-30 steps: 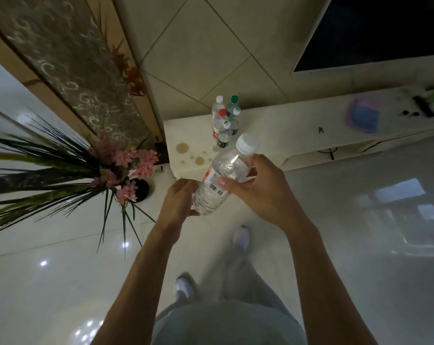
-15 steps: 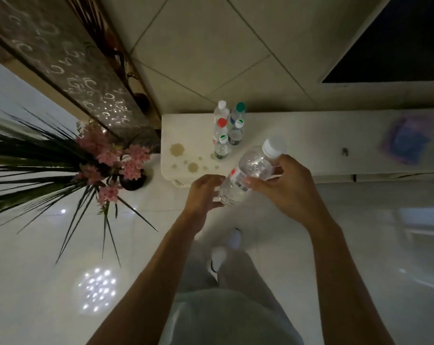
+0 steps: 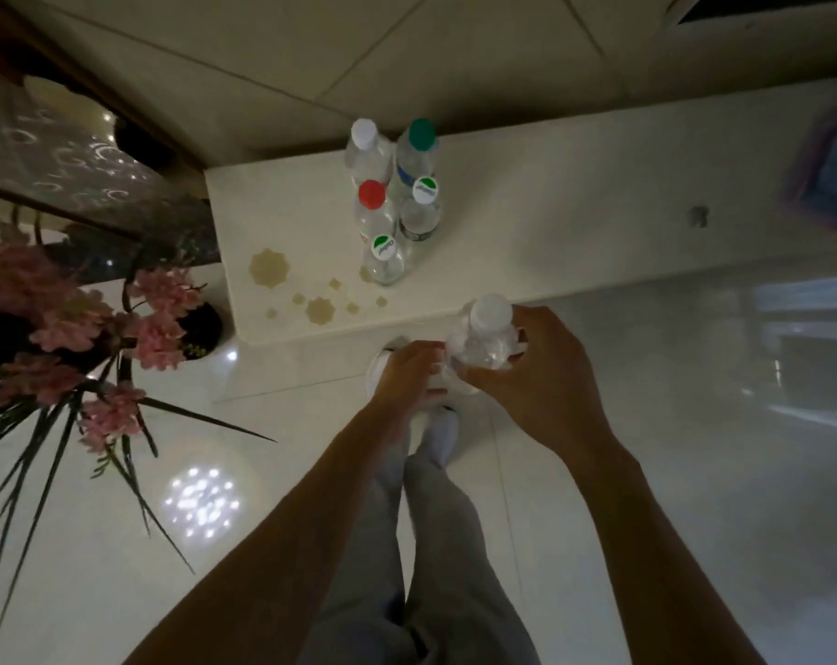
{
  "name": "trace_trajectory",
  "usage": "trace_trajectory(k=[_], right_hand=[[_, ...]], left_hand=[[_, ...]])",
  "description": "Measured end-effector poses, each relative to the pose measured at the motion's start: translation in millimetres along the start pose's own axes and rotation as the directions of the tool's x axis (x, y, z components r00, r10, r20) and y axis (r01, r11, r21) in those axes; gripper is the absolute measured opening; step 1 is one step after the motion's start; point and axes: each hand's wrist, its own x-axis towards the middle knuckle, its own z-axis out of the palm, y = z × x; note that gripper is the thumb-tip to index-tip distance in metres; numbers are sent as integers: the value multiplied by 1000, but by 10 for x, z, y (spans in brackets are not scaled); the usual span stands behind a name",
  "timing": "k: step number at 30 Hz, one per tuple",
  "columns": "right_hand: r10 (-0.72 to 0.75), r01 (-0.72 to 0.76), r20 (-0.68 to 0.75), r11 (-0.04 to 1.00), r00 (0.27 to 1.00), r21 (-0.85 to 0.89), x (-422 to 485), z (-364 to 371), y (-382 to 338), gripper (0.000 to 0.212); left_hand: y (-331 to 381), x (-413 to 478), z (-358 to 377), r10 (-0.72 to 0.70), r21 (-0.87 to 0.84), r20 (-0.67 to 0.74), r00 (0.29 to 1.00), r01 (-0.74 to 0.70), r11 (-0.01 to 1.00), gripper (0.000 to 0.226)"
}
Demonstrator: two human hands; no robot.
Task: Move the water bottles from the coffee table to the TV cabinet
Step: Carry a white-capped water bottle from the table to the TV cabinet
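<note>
A clear water bottle (image 3: 483, 338) with a white cap is upright in both my hands, just in front of the TV cabinet's front edge. My right hand (image 3: 536, 381) wraps its upper body from the right. My left hand (image 3: 407, 371) holds its lower part from the left; the bottle's base is hidden behind my fingers. On the pale TV cabinet (image 3: 575, 223), several bottles stand in a tight cluster: a white-capped bottle (image 3: 364, 148), a green-capped bottle (image 3: 419, 151), a red-capped bottle (image 3: 372, 206), and two bottles with white-green caps (image 3: 421, 208) (image 3: 384, 259).
A potted plant with pink flowers and long dark leaves (image 3: 95, 338) stands on the floor left of the cabinet. A purple-blue object (image 3: 829, 170) lies at the cabinet's right end. Glossy floor tiles spread to the right. My legs and white shoes are below my hands.
I have stepped closer to the cabinet and my view has tipped down. The held bottle has turned from tilted to nearly upright, its cap now facing me.
</note>
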Motion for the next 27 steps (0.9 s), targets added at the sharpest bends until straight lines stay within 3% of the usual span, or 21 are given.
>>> trace_trajectory(k=[3, 14, 27], right_hand=[[12, -12, 10, 999, 1000, -32, 364, 167, 120, 68], [-56, 56, -146, 998, 988, -8, 1373, 874, 359, 71], [-61, 64, -137, 998, 989, 18, 1695, 1122, 512, 72]], left_hand=[[18, 377, -4, -32, 17, -32, 999, 33, 999, 30], [63, 1161, 93, 154, -182, -36, 987, -158, 971, 37], [94, 1411, -5, 155, -376, 57, 986, -123, 918, 37]])
